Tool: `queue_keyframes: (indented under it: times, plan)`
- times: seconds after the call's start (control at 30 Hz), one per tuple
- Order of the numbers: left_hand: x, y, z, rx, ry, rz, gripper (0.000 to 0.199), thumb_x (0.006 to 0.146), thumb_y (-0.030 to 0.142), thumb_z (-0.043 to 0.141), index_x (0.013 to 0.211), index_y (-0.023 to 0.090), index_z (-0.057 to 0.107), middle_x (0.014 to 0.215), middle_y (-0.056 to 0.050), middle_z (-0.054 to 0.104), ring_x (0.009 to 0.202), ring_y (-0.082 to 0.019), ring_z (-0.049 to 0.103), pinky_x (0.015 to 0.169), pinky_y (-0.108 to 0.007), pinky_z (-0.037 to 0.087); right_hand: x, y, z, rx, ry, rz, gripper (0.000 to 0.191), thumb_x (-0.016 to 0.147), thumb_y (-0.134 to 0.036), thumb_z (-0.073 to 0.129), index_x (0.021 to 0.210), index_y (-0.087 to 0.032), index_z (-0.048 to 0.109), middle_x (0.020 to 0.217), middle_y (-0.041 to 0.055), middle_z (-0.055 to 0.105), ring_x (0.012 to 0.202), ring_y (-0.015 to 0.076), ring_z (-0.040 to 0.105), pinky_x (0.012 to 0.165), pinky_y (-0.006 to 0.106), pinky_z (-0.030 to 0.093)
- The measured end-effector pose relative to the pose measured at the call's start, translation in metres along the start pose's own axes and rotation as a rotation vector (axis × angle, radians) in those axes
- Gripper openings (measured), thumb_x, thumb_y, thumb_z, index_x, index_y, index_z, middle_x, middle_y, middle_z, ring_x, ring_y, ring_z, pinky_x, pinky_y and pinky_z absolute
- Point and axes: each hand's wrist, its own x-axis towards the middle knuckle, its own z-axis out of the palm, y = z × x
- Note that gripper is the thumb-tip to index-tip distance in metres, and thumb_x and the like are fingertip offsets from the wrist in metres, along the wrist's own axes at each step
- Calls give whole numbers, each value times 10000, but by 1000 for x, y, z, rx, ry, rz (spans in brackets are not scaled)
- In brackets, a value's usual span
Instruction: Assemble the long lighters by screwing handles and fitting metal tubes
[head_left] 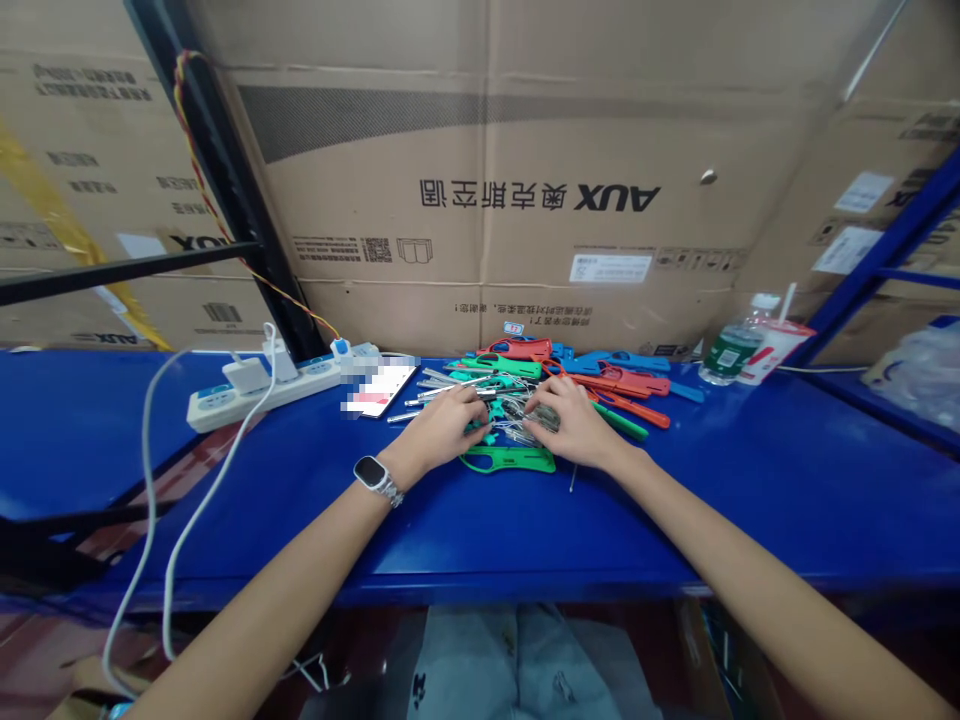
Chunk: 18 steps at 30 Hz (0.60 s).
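Observation:
My left hand (450, 425), a watch on its wrist, rests at the left side of a heap of small parts. Its fingers are curved, thumb apart, beside small teal pieces (495, 412). From the right, my right hand (574, 418) reaches into thin silvery wire parts (516, 428), fingers bent and spread from the thumb. I see nothing clearly gripped in either hand; the fingertips are partly hidden among the parts. A green lighter casing (517, 459) lies just in front. Slim metal tubes (409, 404) lie behind and left of my left hand.
Red casings (637, 381), blue casings (589, 362) and more green ones lie behind the heap. A phone (390, 388) and a white power strip (300, 382) with cables are left. A bottle (726, 352) and a cup (776, 350) stand right. Cardboard boxes (525, 120) wall the blue table's back.

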Motion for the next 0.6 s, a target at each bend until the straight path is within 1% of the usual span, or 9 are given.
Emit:
queue_keyframes:
  times: [0.1,0.23,0.37,0.5,0.6]
  plan:
    - [0,0,-1,17,-9,-20,133,950,277,590,896,172,652,945,-87,639,906,-248,605,804,-387,484,0,-3,1,2,-17,-10,111,896,-325,660,922,-222,690,1005,82,608,1012,272,541,950,489,411]
    - [-2,1,-2,39,22,-51,161,971,302,559,909,176,636,986,-84,642,941,-249,606,843,-404,477,0,-5,3,6,-24,-4,89,904,-299,661,916,-217,693,1001,79,608,1022,272,546,947,485,409]
    - [-2,2,3,51,25,-62,189,941,361,612,936,173,628,982,-88,629,952,-256,599,835,-396,487,2,-6,4,22,-49,25,76,905,-273,655,910,-213,701,997,82,625,1020,274,554,928,475,412]
    - [0,2,7,62,4,-67,169,955,332,590,901,179,636,953,-79,631,929,-248,599,836,-397,488,3,-5,7,36,-49,38,66,899,-255,665,905,-207,711,993,82,636,1019,273,559,906,456,411]
    - [0,3,5,59,9,-74,179,968,326,572,900,172,631,962,-87,632,946,-259,594,845,-415,481,3,-5,10,46,-31,32,58,898,-244,664,905,-215,713,988,75,639,1016,269,558,900,443,408]
